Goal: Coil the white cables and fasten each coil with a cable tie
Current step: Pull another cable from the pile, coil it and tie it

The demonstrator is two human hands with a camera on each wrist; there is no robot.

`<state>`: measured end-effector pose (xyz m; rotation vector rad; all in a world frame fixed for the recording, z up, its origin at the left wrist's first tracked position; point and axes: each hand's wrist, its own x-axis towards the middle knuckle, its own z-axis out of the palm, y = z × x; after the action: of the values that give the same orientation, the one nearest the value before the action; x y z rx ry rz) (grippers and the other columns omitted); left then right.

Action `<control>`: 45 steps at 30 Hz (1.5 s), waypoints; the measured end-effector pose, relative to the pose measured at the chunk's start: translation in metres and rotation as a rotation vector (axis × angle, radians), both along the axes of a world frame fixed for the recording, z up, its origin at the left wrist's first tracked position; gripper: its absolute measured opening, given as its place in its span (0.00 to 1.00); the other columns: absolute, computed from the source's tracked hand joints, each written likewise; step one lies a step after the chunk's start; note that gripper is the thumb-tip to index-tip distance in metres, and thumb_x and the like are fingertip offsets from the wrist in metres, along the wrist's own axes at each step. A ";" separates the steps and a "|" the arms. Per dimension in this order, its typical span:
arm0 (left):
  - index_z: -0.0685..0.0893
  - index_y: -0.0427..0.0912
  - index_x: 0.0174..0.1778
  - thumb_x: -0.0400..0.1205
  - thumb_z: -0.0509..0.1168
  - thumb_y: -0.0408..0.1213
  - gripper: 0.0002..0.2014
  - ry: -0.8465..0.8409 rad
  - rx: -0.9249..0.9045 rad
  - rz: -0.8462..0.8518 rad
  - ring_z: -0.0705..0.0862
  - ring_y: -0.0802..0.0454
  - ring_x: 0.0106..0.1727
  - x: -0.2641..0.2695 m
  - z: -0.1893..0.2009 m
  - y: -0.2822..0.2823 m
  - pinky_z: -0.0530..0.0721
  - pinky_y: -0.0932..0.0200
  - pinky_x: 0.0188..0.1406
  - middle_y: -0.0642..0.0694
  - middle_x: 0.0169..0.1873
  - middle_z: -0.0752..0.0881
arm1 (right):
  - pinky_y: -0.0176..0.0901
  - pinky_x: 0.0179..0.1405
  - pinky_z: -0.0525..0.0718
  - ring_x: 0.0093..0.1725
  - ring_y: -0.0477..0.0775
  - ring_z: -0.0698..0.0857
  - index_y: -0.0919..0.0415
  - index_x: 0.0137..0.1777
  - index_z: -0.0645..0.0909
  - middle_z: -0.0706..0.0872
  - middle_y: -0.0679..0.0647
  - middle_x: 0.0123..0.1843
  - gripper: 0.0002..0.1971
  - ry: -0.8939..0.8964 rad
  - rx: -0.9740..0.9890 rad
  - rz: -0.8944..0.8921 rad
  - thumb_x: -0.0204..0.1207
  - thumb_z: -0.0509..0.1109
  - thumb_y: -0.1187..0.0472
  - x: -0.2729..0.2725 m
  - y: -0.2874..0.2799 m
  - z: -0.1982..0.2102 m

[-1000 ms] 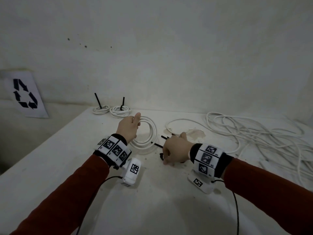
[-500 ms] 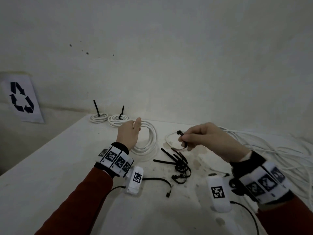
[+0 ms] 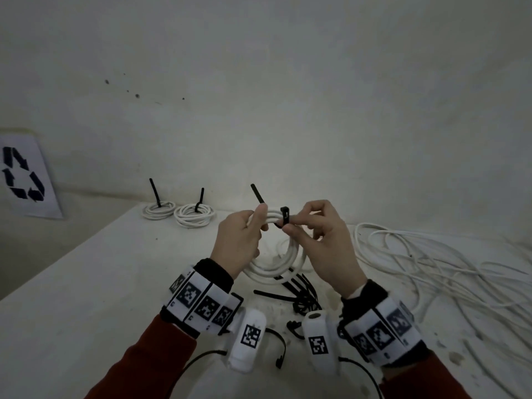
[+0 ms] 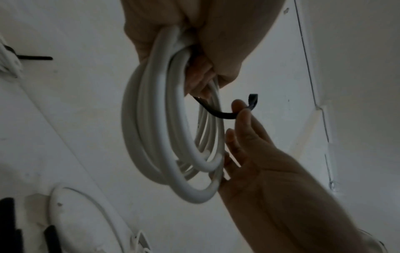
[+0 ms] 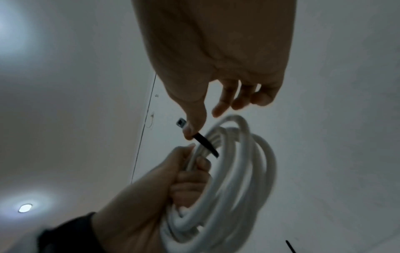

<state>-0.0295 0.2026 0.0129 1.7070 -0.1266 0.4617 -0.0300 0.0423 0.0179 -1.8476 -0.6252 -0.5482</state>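
My left hand (image 3: pixel 254 226) grips the top of a coil of white cable (image 3: pixel 276 264) and holds it upright above the table. A black cable tie (image 3: pixel 285 216) runs under the gripped strands. Its tail (image 3: pixel 257 193) sticks up past my left thumb. My right hand (image 3: pixel 293 224) pinches the tie's head end between thumb and forefinger, just right of the coil's top. In the left wrist view the coil (image 4: pixel 151 137) hangs from my left hand (image 4: pixel 190 51), and the tie (image 4: pixel 225 116) curves to my right fingertips (image 4: pixel 240 109). The right wrist view shows the tie (image 5: pixel 205 143) crossing the coil (image 5: pixel 242 171).
Two tied coils (image 3: pixel 158 211) (image 3: pixel 194 216) lie at the table's back left, their tie tails pointing up. A tangle of loose white cable (image 3: pixel 431 269) covers the right side. Spare black ties (image 3: pixel 299 295) lie below my hands. A recycling sign (image 3: pixel 23 177) leans on the left wall.
My right hand took a tie from the pile and brought it to the coil. My left hand lifted the coil off the table, and the tie now runs under its strands.
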 end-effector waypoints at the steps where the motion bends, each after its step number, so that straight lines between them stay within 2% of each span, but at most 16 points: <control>1: 0.80 0.39 0.30 0.83 0.57 0.54 0.24 0.006 -0.002 -0.019 0.66 0.58 0.14 -0.001 0.000 -0.001 0.67 0.63 0.20 0.56 0.13 0.68 | 0.28 0.42 0.71 0.42 0.43 0.76 0.44 0.48 0.90 0.75 0.46 0.50 0.07 -0.014 0.020 -0.003 0.72 0.77 0.57 0.001 0.000 -0.001; 5: 0.86 0.34 0.40 0.80 0.57 0.59 0.28 0.032 0.020 -0.104 0.64 0.59 0.14 -0.005 0.001 -0.005 0.67 0.62 0.21 0.56 0.12 0.67 | 0.36 0.51 0.76 0.45 0.49 0.76 0.43 0.47 0.90 0.74 0.46 0.55 0.07 -0.031 0.074 0.015 0.70 0.75 0.54 0.002 -0.004 0.000; 8: 0.84 0.28 0.43 0.72 0.65 0.66 0.36 0.049 -0.019 -0.220 0.61 0.56 0.17 -0.008 0.002 -0.008 0.64 0.62 0.22 0.56 0.15 0.64 | 0.47 0.53 0.83 0.51 0.50 0.83 0.43 0.46 0.91 0.77 0.48 0.58 0.06 0.063 0.171 0.064 0.69 0.77 0.53 0.000 -0.007 0.005; 11: 0.77 0.25 0.37 0.67 0.70 0.64 0.37 -0.009 0.102 -0.241 0.63 0.55 0.18 -0.011 0.001 -0.011 0.64 0.59 0.21 0.55 0.18 0.65 | 0.36 0.49 0.84 0.52 0.44 0.86 0.55 0.45 0.91 0.81 0.56 0.58 0.06 0.266 0.373 0.157 0.68 0.76 0.60 0.000 -0.009 0.007; 14: 0.74 0.29 0.31 0.70 0.71 0.61 0.32 -0.019 0.135 -0.217 0.63 0.58 0.17 -0.017 0.002 -0.018 0.64 0.62 0.19 0.57 0.16 0.64 | 0.34 0.43 0.83 0.45 0.49 0.89 0.63 0.49 0.89 0.89 0.61 0.53 0.08 0.463 0.426 0.232 0.71 0.74 0.63 0.000 -0.013 0.010; 18: 0.72 0.37 0.26 0.73 0.71 0.51 0.23 0.050 0.000 -0.220 0.61 0.57 0.17 -0.021 0.002 -0.026 0.63 0.66 0.16 0.50 0.18 0.62 | 0.35 0.44 0.84 0.43 0.49 0.89 0.58 0.41 0.90 0.92 0.57 0.47 0.09 0.515 0.296 0.262 0.65 0.75 0.54 -0.003 -0.017 0.015; 20: 0.73 0.43 0.23 0.74 0.71 0.49 0.19 0.084 -0.058 -0.241 0.59 0.56 0.18 -0.022 0.001 -0.026 0.62 0.66 0.16 0.48 0.20 0.61 | 0.38 0.39 0.84 0.35 0.48 0.87 0.60 0.40 0.86 0.89 0.55 0.40 0.11 0.565 0.323 0.187 0.69 0.75 0.51 -0.001 -0.018 0.017; 22: 0.76 0.49 0.20 0.74 0.71 0.49 0.18 0.085 -0.055 -0.271 0.59 0.55 0.18 -0.021 0.001 -0.026 0.62 0.65 0.17 0.49 0.19 0.62 | 0.37 0.31 0.84 0.33 0.49 0.87 0.64 0.50 0.80 0.87 0.57 0.45 0.15 0.659 0.425 0.087 0.74 0.74 0.52 0.004 -0.019 0.017; 25: 0.75 0.52 0.18 0.72 0.71 0.49 0.18 0.081 -0.014 -0.314 0.60 0.55 0.19 -0.022 0.001 -0.025 0.61 0.64 0.18 0.50 0.19 0.63 | 0.38 0.30 0.85 0.35 0.51 0.88 0.65 0.63 0.74 0.88 0.62 0.51 0.22 0.740 0.496 0.053 0.74 0.76 0.58 0.006 -0.020 0.014; 29: 0.75 0.53 0.20 0.70 0.71 0.52 0.16 0.102 -0.044 -0.402 0.58 0.55 0.20 -0.023 0.000 -0.024 0.59 0.63 0.19 0.53 0.19 0.62 | 0.43 0.37 0.89 0.38 0.56 0.90 0.68 0.57 0.81 0.91 0.65 0.46 0.15 0.650 0.556 0.090 0.71 0.76 0.69 0.004 -0.021 0.013; 32: 0.74 0.38 0.31 0.68 0.70 0.58 0.24 0.137 -0.185 -0.468 0.56 0.57 0.19 -0.022 -0.001 -0.022 0.57 0.67 0.18 0.53 0.19 0.60 | 0.41 0.36 0.88 0.37 0.56 0.89 0.70 0.50 0.85 0.91 0.65 0.42 0.10 0.519 0.491 0.071 0.69 0.78 0.70 0.001 -0.022 0.016; 33: 0.74 0.37 0.29 0.69 0.69 0.59 0.25 0.153 -0.232 -0.476 0.57 0.58 0.19 -0.021 0.000 -0.023 0.58 0.68 0.18 0.53 0.19 0.60 | 0.41 0.36 0.88 0.37 0.57 0.89 0.69 0.47 0.86 0.91 0.65 0.42 0.08 0.473 0.454 0.058 0.69 0.78 0.71 0.000 -0.022 0.017; 35: 0.76 0.46 0.19 0.71 0.64 0.58 0.21 0.172 -0.278 -0.486 0.58 0.59 0.18 -0.023 0.003 -0.024 0.57 0.68 0.17 0.52 0.18 0.60 | 0.42 0.39 0.89 0.39 0.56 0.90 0.68 0.43 0.88 0.92 0.62 0.41 0.05 0.378 0.382 0.022 0.68 0.79 0.71 -0.001 -0.022 0.019; 37: 0.79 0.49 0.15 0.72 0.59 0.57 0.23 0.188 -0.284 -0.491 0.58 0.60 0.18 -0.025 0.007 -0.026 0.55 0.65 0.19 0.52 0.17 0.61 | 0.48 0.43 0.90 0.40 0.57 0.91 0.66 0.41 0.89 0.92 0.58 0.39 0.03 0.306 0.318 -0.010 0.68 0.79 0.72 -0.001 -0.023 0.021; 41: 0.80 0.49 0.15 0.72 0.59 0.57 0.23 0.208 -0.286 -0.488 0.57 0.59 0.18 -0.027 0.009 -0.027 0.53 0.62 0.20 0.51 0.17 0.60 | 0.62 0.47 0.89 0.38 0.63 0.91 0.60 0.38 0.90 0.92 0.55 0.36 0.04 0.244 0.221 -0.032 0.68 0.79 0.70 -0.004 -0.024 0.023; 45: 0.72 0.47 0.19 0.68 0.64 0.60 0.21 0.211 -0.315 -0.471 0.56 0.58 0.19 -0.025 0.007 -0.026 0.56 0.67 0.18 0.49 0.19 0.58 | 0.59 0.46 0.89 0.37 0.57 0.91 0.56 0.37 0.91 0.92 0.52 0.35 0.07 0.178 0.173 -0.048 0.69 0.79 0.69 -0.007 -0.023 0.025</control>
<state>-0.0542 0.1770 0.0196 1.3491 -0.2797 -0.0498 -0.0370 0.0194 0.0432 -1.7279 -0.4027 -0.4481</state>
